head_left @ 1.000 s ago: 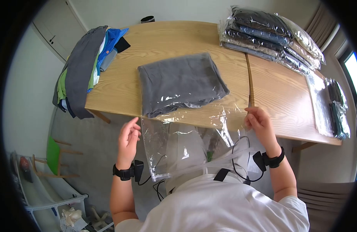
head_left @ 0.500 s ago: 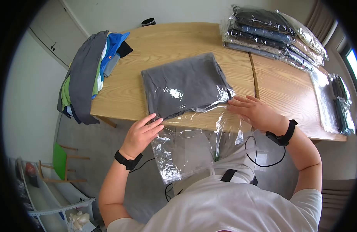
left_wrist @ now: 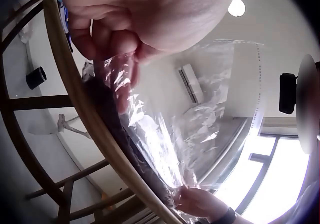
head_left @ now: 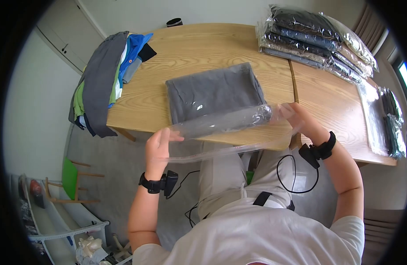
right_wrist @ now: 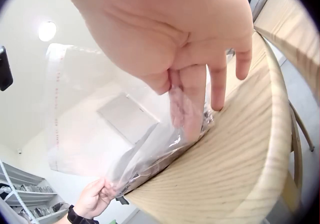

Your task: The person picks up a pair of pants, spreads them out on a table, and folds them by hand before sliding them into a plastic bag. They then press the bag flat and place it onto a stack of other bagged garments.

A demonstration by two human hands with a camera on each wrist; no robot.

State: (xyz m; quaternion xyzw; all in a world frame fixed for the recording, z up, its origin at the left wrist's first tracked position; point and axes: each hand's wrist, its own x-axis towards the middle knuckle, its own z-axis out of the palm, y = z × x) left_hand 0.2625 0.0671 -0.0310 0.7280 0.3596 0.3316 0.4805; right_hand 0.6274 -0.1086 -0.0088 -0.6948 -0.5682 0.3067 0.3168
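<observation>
A folded grey garment (head_left: 214,90) lies on the table inside a clear plastic bag (head_left: 232,120), near the front edge. The bag's loose end is lifted between my two hands, its strip-edged mouth curving toward my body. At the near left corner my left hand (head_left: 158,143) pinches the film; in the left wrist view its fingers (left_wrist: 117,44) curl onto the shiny plastic. My right hand (head_left: 296,121) holds the other side by the near right corner. Its thumb and index finger pinch the film in the right wrist view, where the other fingers (right_wrist: 217,86) extend over the table.
Loose clothes (head_left: 95,88) hang over the table's left end. Bagged garments (head_left: 300,37) are stacked at the back right, with flat clear bags (head_left: 367,117) and small dark packets (head_left: 391,123) nearer. A seam (head_left: 294,84) splits the tabletop; a green chair (head_left: 70,179) stands left.
First both hands were beside the bag, its end hanging over my lap. Then they pressed flat on its near corners. Now they have raised that end off my lap, film between the fingers.
</observation>
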